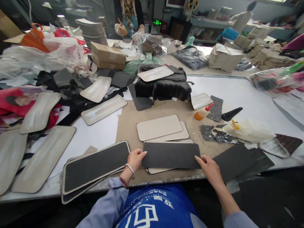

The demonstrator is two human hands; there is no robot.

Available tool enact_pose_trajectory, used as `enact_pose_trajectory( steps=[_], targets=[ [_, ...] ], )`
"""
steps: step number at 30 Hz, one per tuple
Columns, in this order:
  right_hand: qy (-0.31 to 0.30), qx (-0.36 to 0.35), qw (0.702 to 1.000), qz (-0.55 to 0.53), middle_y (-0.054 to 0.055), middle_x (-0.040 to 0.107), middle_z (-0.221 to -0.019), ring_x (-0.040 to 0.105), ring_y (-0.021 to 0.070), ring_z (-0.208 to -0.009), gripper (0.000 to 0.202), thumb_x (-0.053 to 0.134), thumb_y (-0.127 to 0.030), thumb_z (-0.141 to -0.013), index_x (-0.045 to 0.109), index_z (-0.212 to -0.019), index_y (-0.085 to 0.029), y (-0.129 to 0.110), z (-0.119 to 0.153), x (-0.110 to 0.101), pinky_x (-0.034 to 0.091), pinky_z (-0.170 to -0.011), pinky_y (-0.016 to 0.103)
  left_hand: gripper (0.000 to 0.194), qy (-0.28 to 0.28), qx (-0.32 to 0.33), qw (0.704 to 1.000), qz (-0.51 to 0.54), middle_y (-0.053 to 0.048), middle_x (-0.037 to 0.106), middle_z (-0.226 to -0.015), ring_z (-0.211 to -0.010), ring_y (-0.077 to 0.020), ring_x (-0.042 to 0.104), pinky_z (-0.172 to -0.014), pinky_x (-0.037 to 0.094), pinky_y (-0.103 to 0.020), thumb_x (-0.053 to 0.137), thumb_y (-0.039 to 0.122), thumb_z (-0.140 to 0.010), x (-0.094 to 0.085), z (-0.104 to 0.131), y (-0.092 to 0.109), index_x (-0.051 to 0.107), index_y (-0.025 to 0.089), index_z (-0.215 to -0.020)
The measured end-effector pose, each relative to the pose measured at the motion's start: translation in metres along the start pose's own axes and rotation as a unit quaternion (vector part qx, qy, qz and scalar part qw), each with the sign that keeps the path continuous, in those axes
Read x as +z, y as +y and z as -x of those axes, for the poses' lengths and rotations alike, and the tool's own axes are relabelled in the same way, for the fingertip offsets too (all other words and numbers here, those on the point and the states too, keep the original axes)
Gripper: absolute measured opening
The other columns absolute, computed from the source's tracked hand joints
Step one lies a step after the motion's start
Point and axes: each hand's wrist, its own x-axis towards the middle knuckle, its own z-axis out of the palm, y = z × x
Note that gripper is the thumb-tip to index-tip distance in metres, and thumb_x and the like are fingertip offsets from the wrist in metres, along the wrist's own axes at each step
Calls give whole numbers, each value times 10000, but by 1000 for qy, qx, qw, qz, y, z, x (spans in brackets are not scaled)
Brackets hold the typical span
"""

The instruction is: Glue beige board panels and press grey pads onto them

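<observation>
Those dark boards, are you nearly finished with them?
Not nearly, I think. The left stack, its dark top edged in pale, looks done. In hand: the left hand and right hand hold a dark board over pale ones. Probably left: plain boards, streaked boards and the thick black pile. I can't count them.

A flat, dark rectangular panel (172, 155) with rounded corners sits crosswise at five o'clock from the view's centre, partly covering pale panels (160, 170).
</observation>
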Motion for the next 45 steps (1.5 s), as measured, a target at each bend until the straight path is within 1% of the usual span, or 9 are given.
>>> enact_pose_trajectory(
  steps=[3, 6, 13, 20, 28, 33, 36, 41, 45],
  targets=[
    [-34, 26, 996, 76, 19, 571, -638, 524, 178, -614, 331, 432, -519, -787, 525, -667, -224, -2, -21, 9, 339, -566, 264, 246, 32, -4, 999, -33, 33, 471, -434, -497, -122, 444, -507, 297, -251, 614, 316, -594, 12, -16, 2, 484, 182, -434],
    [-56, 23, 992, 111, 36, 589, -678, 543, 187, -658, 303, 432, -476, -816, 533, -693, -219, 1, -31, 22, 337, -585, 268, 241, 52, -6, 997, -51, 28, 485, -452, -509, -129, 453, -529, 303, -261, 616, 301, -607, 20, -19, 1, 484, 184, -443],
    [-55, -21, 994, 88, 25, 551, -638, 517, 179, -642, 268, 420, -426, -820, 483, -662, -218, 20, -38, 35, 337, -594, 268, 207, 70, -23, 995, -73, 25, 521, -486, -543, -142, 495, -552, 337, -262, 644, 285, -598, 24, -13, 0, 513, 183, -474],
    [-59, -40, 997, 34, 9, 504, -599, 489, 179, -611, 235, 437, -425, -754, 425, -629, -226, 32, -45, 42, 351, -602, 278, 215, 90, -56, 991, -76, 44, 496, -457, -517, -127, 492, -544, 356, -249, 661, 286, -576, 28, -13, 3, 508, 184, -464],
    [-45, -41, 998, 16, 7, 491, -585, 462, 156, -584, 230, 442, -367, -762, 374, -596, -224, 30, -43, 42, 317, -587, 262, 245, 78, -59, 992, -83, 28, 526, -470, -502, -137, 487, -519, 345, -255, 649, 386, -561, 28, -13, -3, 520, 188, -496],
    [-24, -50, 998, 19, 16, 525, -619, 474, 153, -605, 193, 440, -321, -786, 414, -625, -218, 29, -41, 43, 318, -594, 254, 272, 74, -54, 991, -93, 17, 554, -483, -513, -151, 507, -523, 352, -263, 654, 430, -539, 27, -16, -7, 524, 194, -496],
    [-30, -48, 998, 27, 20, 540, -634, 478, 154, -615, 191, 441, -309, -803, 451, -638, -214, 31, -42, 43, 315, -589, 249, 280, 73, -56, 991, -95, 12, 568, -501, -536, -159, 526, -538, 366, -267, 656, 442, -535, 27, -16, -7, 527, 196, -500],
    [-58, -15, 997, 45, 14, 543, -625, 477, 149, -602, 216, 439, -321, -836, 479, -657, -207, 29, -45, 41, 298, -573, 245, 270, 72, -64, 989, -109, 7, 568, -498, -537, -164, 533, -540, 368, -273, 662, 428, -543, 27, -14, -2, 531, 197, -496],
    [-58, -22, 995, 80, 36, 567, -669, 508, 158, -643, 191, 452, -310, -843, 504, -701, -193, 24, -43, 39, 306, -595, 254, 266, 83, -63, 988, -118, 10, 548, -491, -534, -164, 523, -544, 366, -277, 666, 398, -563, 30, -11, 3, 499, 203, -494]
  ],
)
